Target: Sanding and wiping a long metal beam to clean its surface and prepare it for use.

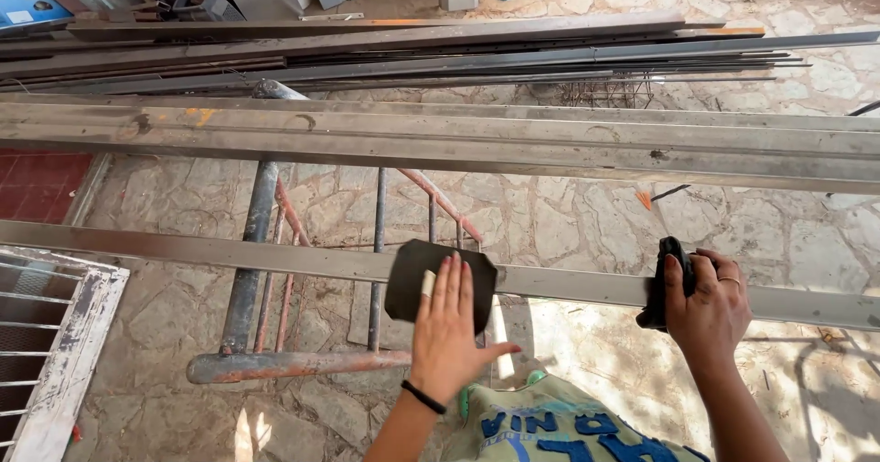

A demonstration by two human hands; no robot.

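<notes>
A long grey metal bar (229,253) runs across the view on a metal stand. My left hand (451,334) lies flat, fingers together, pressing a dark sheet of sandpaper (412,274) onto the bar near its middle. A black band sits on that wrist. Further right, my right hand (710,308) is closed around the bar and grips a black cloth (664,283) against it. A ring shows on one finger.
A wider metal beam (440,137) lies parallel behind the bar. Several long steel bars and rods (412,54) are stacked beyond. The rusty pipe stand (275,363) is below, a white metal grille (55,352) stands at lower left, on a stone-paved floor.
</notes>
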